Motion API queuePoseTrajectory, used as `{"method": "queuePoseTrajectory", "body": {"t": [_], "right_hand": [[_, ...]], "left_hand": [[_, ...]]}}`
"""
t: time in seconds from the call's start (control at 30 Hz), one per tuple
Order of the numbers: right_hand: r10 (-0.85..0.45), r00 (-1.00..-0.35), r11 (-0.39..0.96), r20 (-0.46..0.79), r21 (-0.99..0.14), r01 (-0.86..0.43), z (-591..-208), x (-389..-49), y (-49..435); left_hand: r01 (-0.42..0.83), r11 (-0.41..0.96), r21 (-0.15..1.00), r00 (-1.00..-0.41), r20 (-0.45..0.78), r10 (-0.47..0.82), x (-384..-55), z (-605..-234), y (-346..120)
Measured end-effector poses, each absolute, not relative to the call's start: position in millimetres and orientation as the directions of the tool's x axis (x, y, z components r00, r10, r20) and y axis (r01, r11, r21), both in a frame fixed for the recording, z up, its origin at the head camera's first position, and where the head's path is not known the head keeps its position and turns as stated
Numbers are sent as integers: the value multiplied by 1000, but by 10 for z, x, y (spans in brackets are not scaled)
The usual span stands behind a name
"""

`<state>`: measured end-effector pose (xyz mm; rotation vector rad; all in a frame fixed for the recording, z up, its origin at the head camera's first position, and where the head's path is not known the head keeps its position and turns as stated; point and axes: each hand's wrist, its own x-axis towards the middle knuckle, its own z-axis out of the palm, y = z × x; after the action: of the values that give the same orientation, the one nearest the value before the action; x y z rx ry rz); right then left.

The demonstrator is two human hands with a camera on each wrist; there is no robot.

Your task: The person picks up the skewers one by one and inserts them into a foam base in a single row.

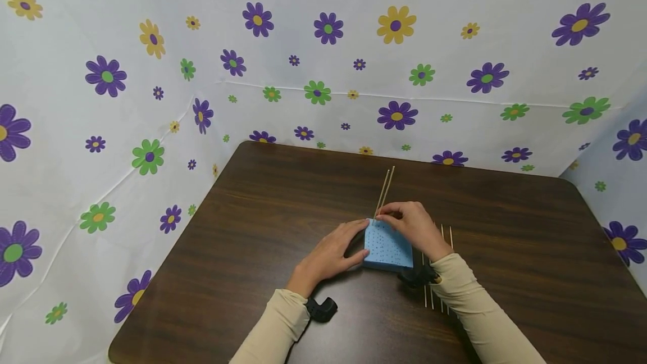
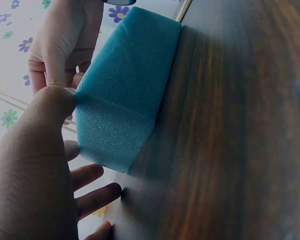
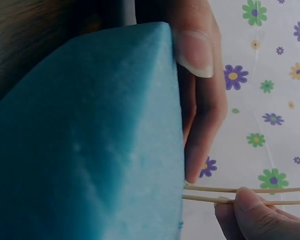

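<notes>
A light blue foam block (image 1: 388, 247) dotted with small holes lies flat on the table. Two thin wooden skewers (image 1: 382, 193) stand side by side at its far left corner, leaning slightly right. My left hand (image 1: 326, 251) holds the block's left side, thumb at the near corner and fingertips at the far one. Thumb and fingertips of my right hand (image 1: 415, 226) pinch a skewer (image 3: 285, 202) low down, close to the foam. In the right wrist view both skewers run nearly parallel out of the block's face.
Several loose skewers (image 1: 451, 240) lie on the dark wood table (image 1: 283, 184) right of the block, partly covered by my right wrist and sleeve. Each wrist wears a black camera (image 1: 321, 310). A white flowered cloth (image 1: 328, 60) hangs behind the table and at both sides.
</notes>
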<state>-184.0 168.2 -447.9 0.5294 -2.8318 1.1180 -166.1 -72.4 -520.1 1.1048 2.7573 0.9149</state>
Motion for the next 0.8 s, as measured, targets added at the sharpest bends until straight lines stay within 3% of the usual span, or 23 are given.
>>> {"method": "queuePoseTrajectory", "body": {"t": [0.8], "right_hand": [[-313,-931,706,191,-609,-362,-4500,-1848,1669]], "left_hand": [[606,578,547,-756,167,633,-1659,-5190,-720]]}}
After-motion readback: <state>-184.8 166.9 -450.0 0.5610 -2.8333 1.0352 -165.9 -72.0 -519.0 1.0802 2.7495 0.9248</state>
